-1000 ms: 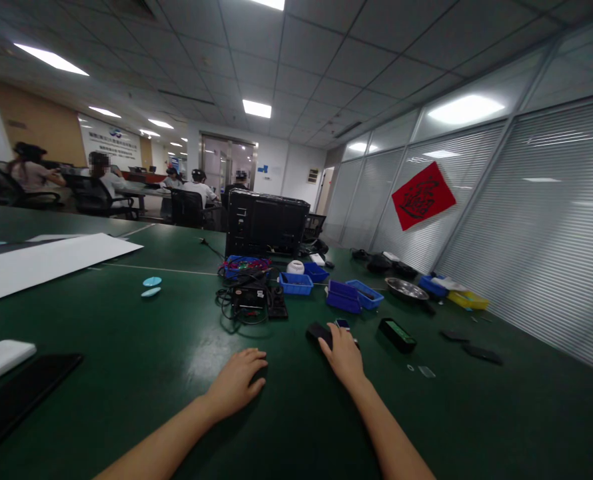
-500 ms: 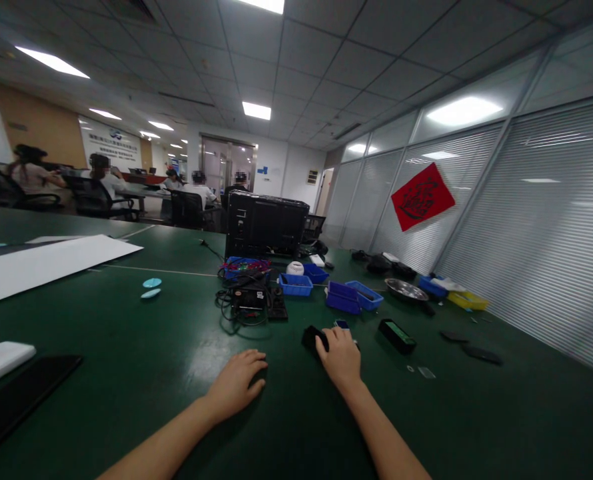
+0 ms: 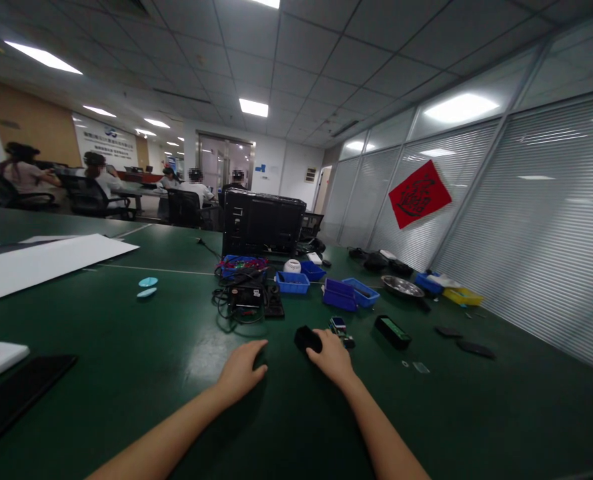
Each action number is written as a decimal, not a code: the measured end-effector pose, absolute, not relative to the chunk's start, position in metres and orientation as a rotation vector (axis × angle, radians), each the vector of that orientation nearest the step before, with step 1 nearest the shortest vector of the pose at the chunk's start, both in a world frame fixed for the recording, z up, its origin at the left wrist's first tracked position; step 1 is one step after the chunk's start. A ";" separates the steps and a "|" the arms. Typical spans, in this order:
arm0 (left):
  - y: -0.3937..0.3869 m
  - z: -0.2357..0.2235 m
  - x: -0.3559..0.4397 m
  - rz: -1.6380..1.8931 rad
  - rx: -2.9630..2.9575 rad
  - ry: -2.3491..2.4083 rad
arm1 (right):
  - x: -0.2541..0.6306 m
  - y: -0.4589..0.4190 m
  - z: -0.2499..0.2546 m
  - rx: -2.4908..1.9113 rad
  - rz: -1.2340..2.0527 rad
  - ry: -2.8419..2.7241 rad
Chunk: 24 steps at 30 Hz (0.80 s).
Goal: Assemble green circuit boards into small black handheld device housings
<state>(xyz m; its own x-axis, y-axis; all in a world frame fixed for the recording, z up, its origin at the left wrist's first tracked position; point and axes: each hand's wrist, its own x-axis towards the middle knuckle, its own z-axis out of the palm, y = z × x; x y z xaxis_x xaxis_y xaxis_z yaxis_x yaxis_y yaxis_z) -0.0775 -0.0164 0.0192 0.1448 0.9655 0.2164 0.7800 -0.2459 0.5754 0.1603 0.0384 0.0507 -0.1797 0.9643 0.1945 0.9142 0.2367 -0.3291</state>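
Note:
My right hand [image 3: 332, 355] grips a small black box-like part [image 3: 307, 339] from its right side, thumb in front and fingers behind, low over the green table or resting on it. Just behind those fingers lies a small electronic module with a screen [image 3: 338, 325]. To the right of it sits a black case with a green circuit board [image 3: 393, 332] inside. My left hand [image 3: 242, 371] hovers or rests near the tabletop left of the black part, fingers stretched and thumb apart, holding nothing.
A soldering-station-like black unit with cables [image 3: 246, 295], blue bins [image 3: 292, 283] and a monitor [image 3: 264, 220] stand ahead. At the right are a metal dish [image 3: 402, 287], a yellow tray [image 3: 462, 297] and flat black pieces [image 3: 476, 349]. White sheets [image 3: 51, 263] lie left; people sit beyond.
My right hand has shifted slightly left with the black part, uncovering the module with the screen. My left hand has moved a little right and its thumb and fingers are spread.

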 end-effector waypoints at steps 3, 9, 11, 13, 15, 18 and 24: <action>-0.005 0.018 -0.058 0.896 2.065 1.623 | 0.165 0.037 0.055 -1.407 0.419 -2.283; -0.001 0.016 -0.029 0.801 2.176 1.462 | 0.189 0.054 0.058 -1.281 0.616 -1.956; -0.005 0.018 -0.028 0.787 2.177 1.452 | 0.204 0.063 0.056 -1.498 0.389 -1.696; -0.008 0.020 -0.030 0.780 2.161 1.445 | 0.218 0.070 0.053 -1.727 0.155 -1.580; -0.011 0.022 -0.032 0.765 2.153 1.433 | 0.226 0.075 0.049 -1.916 0.059 -1.601; -0.013 0.024 -0.034 0.744 2.158 1.412 | 0.226 0.078 0.042 -2.114 0.090 -1.743; -0.014 0.024 -0.035 0.729 2.162 1.405 | 0.215 0.078 0.030 -2.078 0.007 -1.850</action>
<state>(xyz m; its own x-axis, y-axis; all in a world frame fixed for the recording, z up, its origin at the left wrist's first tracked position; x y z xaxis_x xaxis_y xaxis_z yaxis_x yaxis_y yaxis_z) -0.0348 -0.0137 0.0240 0.3386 0.9232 0.1819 0.6805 -0.3737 0.6302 0.2150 0.0779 0.0300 0.1441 0.9624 0.2303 0.9607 -0.0803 -0.2656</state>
